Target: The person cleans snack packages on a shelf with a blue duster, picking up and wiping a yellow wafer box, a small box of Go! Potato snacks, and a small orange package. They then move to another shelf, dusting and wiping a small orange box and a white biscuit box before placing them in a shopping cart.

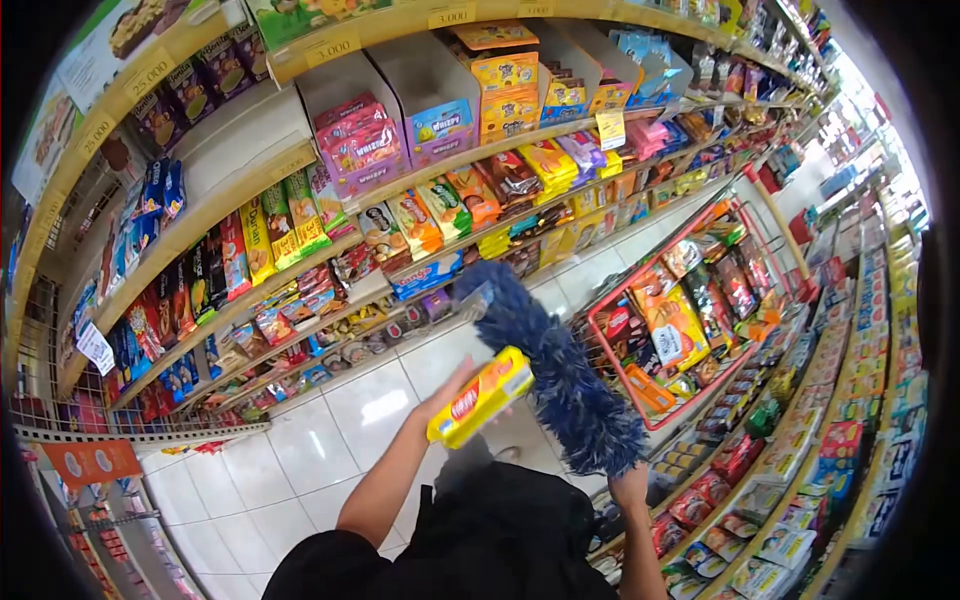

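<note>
1. In the left hand [440, 397], a yellow packet [480, 400] is being gripped above the floor [330, 435].
2. In the right hand [630, 486], a blue duster [560, 380] is being gripped near its end, beside the cart [593, 330].
3. If the duster is being swung too widely, shelf goods [440, 208] may be getting knocked down.

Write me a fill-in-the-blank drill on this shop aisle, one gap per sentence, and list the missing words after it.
The left hand holds a packet whose wrapper is mostly ____. The right hand grips a fluffy duster that is dark ____. The loaded shopping cart has a rim coloured ____. The floor is covered in white ____.

Missing words: yellow; blue; red; tiles.
</note>
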A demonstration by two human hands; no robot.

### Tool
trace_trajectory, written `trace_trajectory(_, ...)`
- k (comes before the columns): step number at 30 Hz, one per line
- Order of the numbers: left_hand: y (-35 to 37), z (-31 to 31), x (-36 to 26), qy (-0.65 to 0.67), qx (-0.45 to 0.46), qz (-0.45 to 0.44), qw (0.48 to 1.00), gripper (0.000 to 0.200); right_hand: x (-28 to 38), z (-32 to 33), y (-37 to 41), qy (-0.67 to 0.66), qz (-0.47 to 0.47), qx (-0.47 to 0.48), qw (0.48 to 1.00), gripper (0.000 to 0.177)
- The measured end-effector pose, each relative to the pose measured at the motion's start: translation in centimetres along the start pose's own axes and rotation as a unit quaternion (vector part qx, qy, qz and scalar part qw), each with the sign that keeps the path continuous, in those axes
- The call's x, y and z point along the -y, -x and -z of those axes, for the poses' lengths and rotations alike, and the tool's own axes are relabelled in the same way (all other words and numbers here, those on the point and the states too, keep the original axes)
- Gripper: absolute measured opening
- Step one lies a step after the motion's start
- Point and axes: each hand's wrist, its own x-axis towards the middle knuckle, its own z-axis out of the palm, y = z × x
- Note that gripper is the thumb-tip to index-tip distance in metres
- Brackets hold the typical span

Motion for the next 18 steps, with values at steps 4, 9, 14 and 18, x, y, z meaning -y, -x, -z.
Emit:
trace_trajectory(4,-3.3,0.2,-0.3,0.178,0.048,-0.013,0.983,0.069,1.2,1.0,2.4,-0.037,0.007,-0.105,0.994,0.035)
trace_trajectory(9,-8.0,-2.8,0.9,0.25,0.111,-0.115,0.955,0.052,2.8,-0.7,1.8,0.0,-0.005,-0.222,0.975,0.023)
trace_trajectory(14,-13.1,-3.5,0.8,0.145,-0.04,-0.246,0.958,0.04,4.1,0.2,2.9,0.025,0.06,-0.107,0.992,0.028)
trace_trajectory(18,-16.4,1.0,3.7,0.224,0.097,-0.057,0.968,0.046,3.0,-1.2,2.3,0.032,0.019,-0.164,0.986,0.029)
